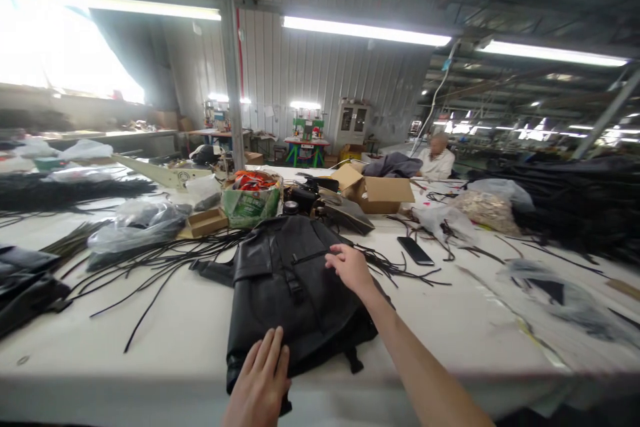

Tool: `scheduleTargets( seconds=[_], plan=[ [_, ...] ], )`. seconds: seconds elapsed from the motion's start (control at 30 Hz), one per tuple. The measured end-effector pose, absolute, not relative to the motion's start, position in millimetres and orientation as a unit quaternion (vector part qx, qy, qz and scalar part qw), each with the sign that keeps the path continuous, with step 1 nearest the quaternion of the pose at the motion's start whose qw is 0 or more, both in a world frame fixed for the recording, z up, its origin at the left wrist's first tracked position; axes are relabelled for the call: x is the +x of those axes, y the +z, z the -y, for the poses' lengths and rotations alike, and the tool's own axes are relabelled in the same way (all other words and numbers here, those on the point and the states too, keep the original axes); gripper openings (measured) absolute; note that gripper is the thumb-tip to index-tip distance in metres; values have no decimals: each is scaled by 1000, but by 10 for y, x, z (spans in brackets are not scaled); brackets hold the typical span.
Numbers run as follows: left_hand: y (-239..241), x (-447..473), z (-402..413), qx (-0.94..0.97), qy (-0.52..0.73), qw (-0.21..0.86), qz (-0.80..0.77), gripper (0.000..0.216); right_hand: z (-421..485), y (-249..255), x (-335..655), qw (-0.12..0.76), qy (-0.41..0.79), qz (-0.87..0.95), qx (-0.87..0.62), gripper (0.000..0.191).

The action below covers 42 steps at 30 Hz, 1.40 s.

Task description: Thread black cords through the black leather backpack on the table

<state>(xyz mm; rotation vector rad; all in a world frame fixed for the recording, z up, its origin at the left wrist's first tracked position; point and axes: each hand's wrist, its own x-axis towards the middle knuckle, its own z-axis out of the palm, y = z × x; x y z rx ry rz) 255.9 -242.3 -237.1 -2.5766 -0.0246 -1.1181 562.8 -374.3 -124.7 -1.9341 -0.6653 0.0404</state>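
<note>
A black leather-like backpack [310, 307] lies on the white table in front of me, with a strap and buckle [295, 287] on its face and a short strap end hanging at its near edge. My left hand [263, 373] rests flat on its near left corner, fingers stretched out side by side. Over the bag's right part, near a dark slit, is my right hand [350, 270]. Its fingers are slightly bent and apart, with nothing visible in them; whether the fingertips touch the bag I cannot tell.
Thin black cords [165, 257] spread left of the bag. Behind it stand a green bag [253, 203] with orange material and an open cardboard box [385, 193]. A phone [415, 251] lies to the right. A person [437, 157] sits at the far side.
</note>
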Motion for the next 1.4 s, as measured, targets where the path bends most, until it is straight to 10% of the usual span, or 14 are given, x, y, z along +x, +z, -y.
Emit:
scheduleTargets(
  seconds=[0.33, 0.7, 0.93, 1.07, 1.4],
  plan=[
    [-1764, 2419, 2311, -910, -403, 93, 12, 53, 3942, -1336, 5353, 421, -18, 358, -834, 33],
    [-1578, 2341, 1681, -777, -294, -459, 316, 69, 4611, -1282, 5139, 308, -75, 247, -916, 29],
    [-1006, 3510, 1677, -870, -84, -421, 242, 48, 4118, -1245, 4800, 189, -48, 242, -950, 33],
    [-1057, 4095, 1746, -882, -79, -399, 239, 42, 3841, -1427, 4503, 149, -158, 248, -944, 76],
    [-1335, 3236, 887, -809, -147, -379, 425, 87, 4871, -2401, 4185, 345, -300, 161, -874, 89]
  ],
)
